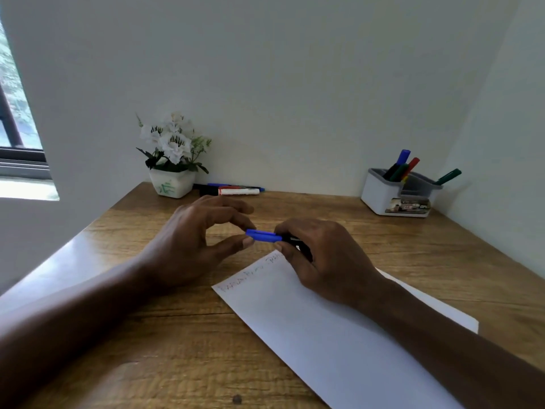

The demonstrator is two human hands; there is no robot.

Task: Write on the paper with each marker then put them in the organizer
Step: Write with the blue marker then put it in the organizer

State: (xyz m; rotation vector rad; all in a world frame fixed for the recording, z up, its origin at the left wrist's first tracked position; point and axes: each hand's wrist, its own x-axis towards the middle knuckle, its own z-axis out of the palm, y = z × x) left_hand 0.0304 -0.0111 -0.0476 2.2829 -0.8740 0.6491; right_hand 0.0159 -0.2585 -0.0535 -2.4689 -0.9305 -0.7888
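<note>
One short black marker [269, 236] with bright blue cap, horizontal

I see a home study nook, prob.: wood bench [177, 335] in white-wall [295, 84] corner, window [14, 128], potted flowers [174, 143], desk organizer [380, 193] w/ markers.

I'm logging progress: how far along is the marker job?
Done: several markers stand in the organizer, and the paper carries faint writing. In hand: the right hand grips a blue marker, the left hand pinching its cap. Left: loose markers lying by the flower pot.
</note>
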